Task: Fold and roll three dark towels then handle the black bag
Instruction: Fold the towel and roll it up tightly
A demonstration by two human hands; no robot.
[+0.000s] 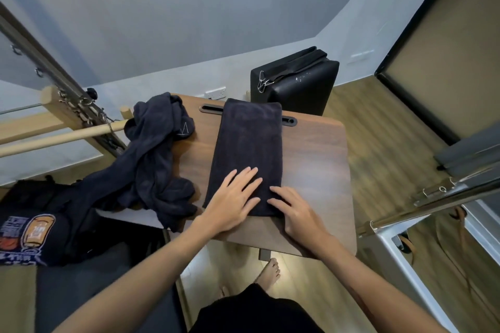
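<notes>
Left hand (234,199) and right hand (293,211) — palms flat (fingers spread) — press folded towel (247,143).

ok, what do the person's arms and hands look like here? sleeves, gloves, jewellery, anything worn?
Both forearms are bare as far as the frame shows, with no sleeves in view. The left hand and right hand wear no gloves, and no rings, watch or wristbands are visible. Nails look short and unpainted, though the image is soft. The only clothing in view is a dark garment at the bottom edge.

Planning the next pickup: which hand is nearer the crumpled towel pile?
Left. The left hand lies flat on the folded towel, just right of the crumpled towel pile; the right hand is farther right.
</notes>
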